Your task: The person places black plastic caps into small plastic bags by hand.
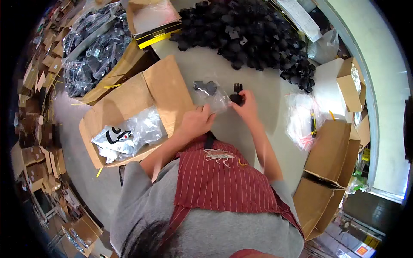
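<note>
My right hand [247,107] pinches a small black part [236,95] at the mouth of a clear bag [211,95], whose near edge my left hand [195,122] grips. Another part shows blurred inside the bag. Beyond lies a heap [249,34] of black parts on the table [266,92]; an open box [129,116] sits left.

Pale worktable [262,92] amid open cardboard boxes [129,107], grey floor [71,116] to the left, scattered cartons [34,159] beyond.

Black part [236,95] half hidden in right hand [247,108]; contents of clear bag [211,92] blurred, shape unclear.
</note>
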The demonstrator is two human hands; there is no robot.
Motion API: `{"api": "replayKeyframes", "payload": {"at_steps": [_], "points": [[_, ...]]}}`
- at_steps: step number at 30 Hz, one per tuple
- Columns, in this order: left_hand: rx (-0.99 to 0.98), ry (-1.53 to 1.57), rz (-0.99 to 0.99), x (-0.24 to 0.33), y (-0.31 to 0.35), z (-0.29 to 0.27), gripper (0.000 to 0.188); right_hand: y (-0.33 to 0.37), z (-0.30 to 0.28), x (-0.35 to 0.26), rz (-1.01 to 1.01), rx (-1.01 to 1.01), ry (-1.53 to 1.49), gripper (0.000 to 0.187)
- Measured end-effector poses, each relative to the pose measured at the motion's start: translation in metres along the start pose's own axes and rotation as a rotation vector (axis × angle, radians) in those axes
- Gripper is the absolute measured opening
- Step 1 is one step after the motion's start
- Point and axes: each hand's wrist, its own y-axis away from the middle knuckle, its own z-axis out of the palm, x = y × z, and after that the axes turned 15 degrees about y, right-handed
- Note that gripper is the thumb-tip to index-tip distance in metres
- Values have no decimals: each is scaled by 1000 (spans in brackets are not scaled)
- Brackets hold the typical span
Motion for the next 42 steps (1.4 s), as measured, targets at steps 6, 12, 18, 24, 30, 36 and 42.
{"api": "replayKeyframes", "payload": {"at_steps": [6,12,18,24,30,36,42], "points": [[405,155,359,-3,-23,-12,35,58,-23,0,118,-23,-661,59],[313,-4,472,-20,-46,11,44,75,-14,-16,57,-292,-1211,39],[370,39,525,-20,-32,20,46,73,-3,-16,206,-104,-1454,39],[440,61,479,19,-52,26,32,46,-7,-1,318,-91,-1858,38],[560,-8,427,6,-73,48,21,26,1,2,369,-243,-1812,33],[492,30,443,-2,-54,41,15,34,28,-12,57,-8,-965,33],[491,91,370,-15,-46,42,15,37,23,-31,-262,233,-91,45]]}}
